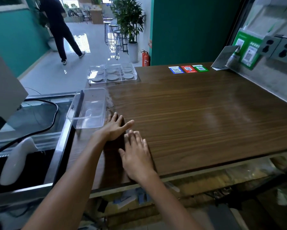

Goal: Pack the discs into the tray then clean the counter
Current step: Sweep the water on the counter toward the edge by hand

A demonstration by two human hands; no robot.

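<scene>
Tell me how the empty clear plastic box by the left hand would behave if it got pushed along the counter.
The empty clear plastic box looks thin-walled and holds nothing, so it is probably light and would slide easily on the smooth wooden counter. It is low and wide, so tipping seems unlikely. It partly overhangs the counter's left edge, so a leftward shove might drop it off.

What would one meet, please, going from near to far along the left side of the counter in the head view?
Right hand → left hand, both lying flat on a dark cloth → empty clear container → clear compartment tray holding the discs.
</scene>
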